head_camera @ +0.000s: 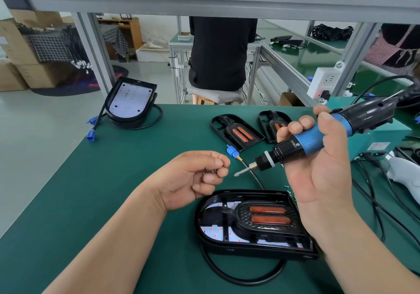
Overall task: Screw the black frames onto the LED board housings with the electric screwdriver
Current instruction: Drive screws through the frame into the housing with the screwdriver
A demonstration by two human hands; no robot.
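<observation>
Head view: left hand (195, 178) pinches what seem screws; right hand (318, 157) grips electric screwdriver (313, 139). Next, load one onto the bit.

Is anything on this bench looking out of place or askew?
The far housing sits tilted, propped on another black part beneath it, near the far edge of the green mat; the near housing lies flat. No damage shows.

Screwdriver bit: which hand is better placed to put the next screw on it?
Left. The left hand pinches small screws close beside the bit tip, while the right hand is occupied gripping the electric screwdriver, which is angled toward the left hand.
</observation>
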